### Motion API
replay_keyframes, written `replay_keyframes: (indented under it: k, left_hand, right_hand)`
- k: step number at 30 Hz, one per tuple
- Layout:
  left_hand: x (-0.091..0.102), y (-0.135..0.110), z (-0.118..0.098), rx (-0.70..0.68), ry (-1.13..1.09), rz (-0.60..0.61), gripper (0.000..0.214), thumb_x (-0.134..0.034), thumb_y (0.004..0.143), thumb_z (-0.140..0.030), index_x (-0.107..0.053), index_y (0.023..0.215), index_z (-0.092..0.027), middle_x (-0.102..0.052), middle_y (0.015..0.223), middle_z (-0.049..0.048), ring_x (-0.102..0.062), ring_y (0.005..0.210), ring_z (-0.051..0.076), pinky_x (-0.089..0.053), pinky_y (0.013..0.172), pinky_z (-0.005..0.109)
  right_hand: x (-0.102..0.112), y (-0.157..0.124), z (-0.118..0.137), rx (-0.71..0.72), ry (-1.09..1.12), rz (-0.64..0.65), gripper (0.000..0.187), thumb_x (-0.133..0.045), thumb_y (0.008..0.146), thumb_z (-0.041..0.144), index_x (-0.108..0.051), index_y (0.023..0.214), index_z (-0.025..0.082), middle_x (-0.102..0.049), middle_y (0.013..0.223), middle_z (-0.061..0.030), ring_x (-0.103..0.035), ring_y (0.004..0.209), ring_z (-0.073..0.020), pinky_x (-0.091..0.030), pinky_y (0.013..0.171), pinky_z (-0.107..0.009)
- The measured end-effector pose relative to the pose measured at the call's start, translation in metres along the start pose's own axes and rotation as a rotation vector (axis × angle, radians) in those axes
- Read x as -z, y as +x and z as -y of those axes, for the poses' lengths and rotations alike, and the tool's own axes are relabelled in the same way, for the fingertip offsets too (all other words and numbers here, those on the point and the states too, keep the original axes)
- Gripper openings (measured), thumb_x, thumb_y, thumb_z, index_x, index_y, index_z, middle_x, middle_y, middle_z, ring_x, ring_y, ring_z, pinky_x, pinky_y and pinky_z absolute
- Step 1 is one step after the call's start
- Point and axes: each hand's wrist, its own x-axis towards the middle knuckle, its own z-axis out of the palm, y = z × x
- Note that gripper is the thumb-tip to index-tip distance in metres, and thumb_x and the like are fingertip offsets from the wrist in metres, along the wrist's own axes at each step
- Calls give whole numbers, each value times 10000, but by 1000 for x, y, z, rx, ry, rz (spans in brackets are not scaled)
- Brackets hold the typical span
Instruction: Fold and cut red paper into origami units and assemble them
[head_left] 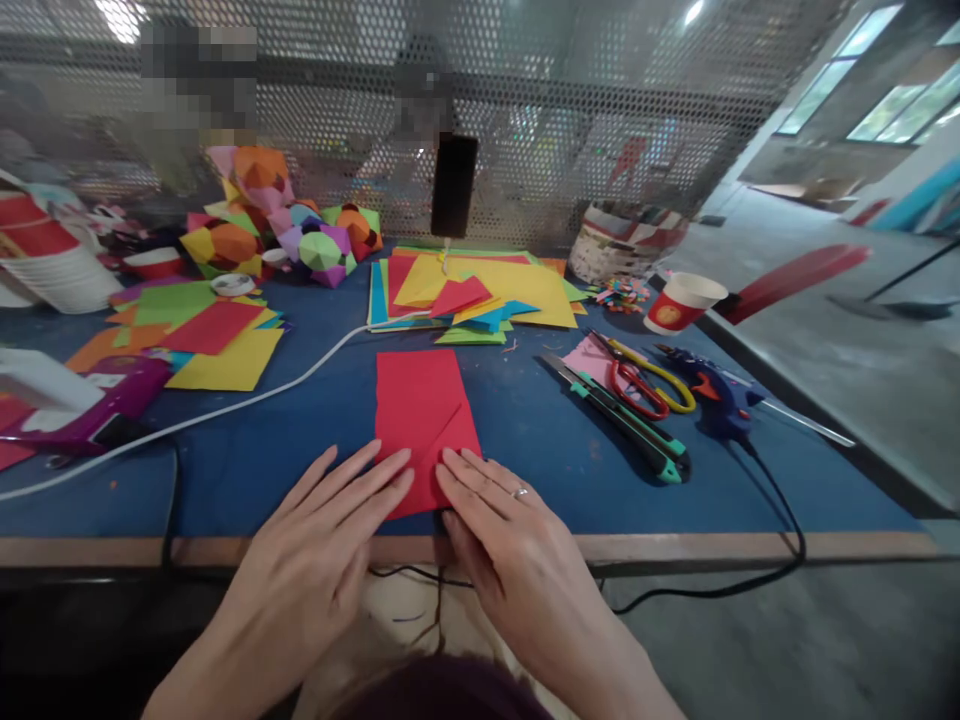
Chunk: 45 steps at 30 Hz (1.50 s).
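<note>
Nr. edge of counter [675, 548]: L hand [322, 530] & R hand [514, 535] both flat, fingers stretched out, gripping nothing, fingertips on red paper [416, 395], which lies mid-counter close to that edge. Step looks like pressing a fold flat, diag. line showing by R fingertips; next move prob. calls for firm, even pressure w/ sheet kept still. Tight on nr. side; more room L, up to white cable [300, 382], & R, up to cutter [622, 421], w/ scissors [636, 357] & glue gun [724, 395] past it. Far: paper pile [547, 297] bounds reach
</note>
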Motion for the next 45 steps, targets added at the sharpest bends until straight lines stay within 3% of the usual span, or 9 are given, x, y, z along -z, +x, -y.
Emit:
replay_keyframes:
  k: [4, 7, 12, 18, 23, 33, 39, 45]
  left_hand:
    - [14, -33, 2, 7, 96, 17, 623, -384, 848, -2, -521, 1437, -152, -552, 1495, 62, -462, 1425, 229, -322, 1211, 454]
    - [23, -43, -4, 54, 72, -67, 593, -413, 858, 19, -525, 1426, -110, -571, 1472, 88, -440, 1436, 211, -247, 1250, 414]
    - [14, -20, -36, 82, -29, -238, 482, -458, 905, 38, -549, 1367, -64, -687, 1305, 96, -566, 1302, 160, -437, 1133, 300]
    - [-18, 3, -59, 88, 50, -302, 330, -516, 1007, -196, -595, 1279, -27, -738, 1185, 155, -700, 1089, 236, -601, 900, 363]
    - [-27, -2, -56, 71, 132, -275, 310, -507, 1018, -247, -634, 1241, -74, -734, 1203, 141, -693, 1110, 264, -569, 945, 401]
    - [-15, -11, -39, -10, 108, -319, 150, -542, 983, -124, -650, 1059, -52, -761, 1027, 146, -714, 988, 255, -557, 924, 438]
    - [-20, -12, -39, 18, 58, -356, 138, -565, 966, -110, -644, 1054, -39, -757, 993, 152, -701, 991, 255, -543, 942, 436]
    - [-19, -13, -37, 9, 77, -348, 121, -550, 975, -114, -645, 1038, -72, -772, 985, 132, -715, 980, 232, -520, 976, 427]
  right_hand:
    - [1, -2, 2, 14, -2, -11, 391, -439, 1031, 221, -622, 1342, 69, -613, 1409, -108, -570, 1323, -232, -492, 1113, -427]
    - [-2, -5, 2, 35, -29, 1, 425, -480, 1026, 282, -597, 1368, 59, -581, 1437, -124, -547, 1346, -256, -487, 1113, -453]
    - [-4, -9, 0, 62, -61, 33, 557, -603, 969, 397, -560, 1398, 44, -541, 1472, -141, -511, 1376, -292, -488, 1112, -485]
    - [-5, -12, -4, 77, -77, 50, 555, -615, 907, 231, -529, 1428, 63, -519, 1498, -122, -488, 1397, -269, -478, 1123, -485]
    - [-6, -14, -7, 85, -92, 70, 608, -626, 869, 202, -503, 1446, 55, -497, 1519, -136, -446, 1429, -266, -441, 1156, -478]
    - [-9, -16, -9, 98, -139, 68, 590, -554, 993, 354, -436, 1495, 68, -470, 1545, -134, -418, 1447, -249, -427, 1165, -450]
    - [-4, -17, -6, 135, -186, 165, 839, -758, 862, 431, -316, 1572, 354, -363, 1602, -182, -357, 1468, -361, -417, 1123, -588]
    - [-3, -20, -3, 114, -173, 190, 767, -716, 897, 449, -349, 1559, 327, -318, 1625, -179, -279, 1505, -340, -368, 1165, -566]
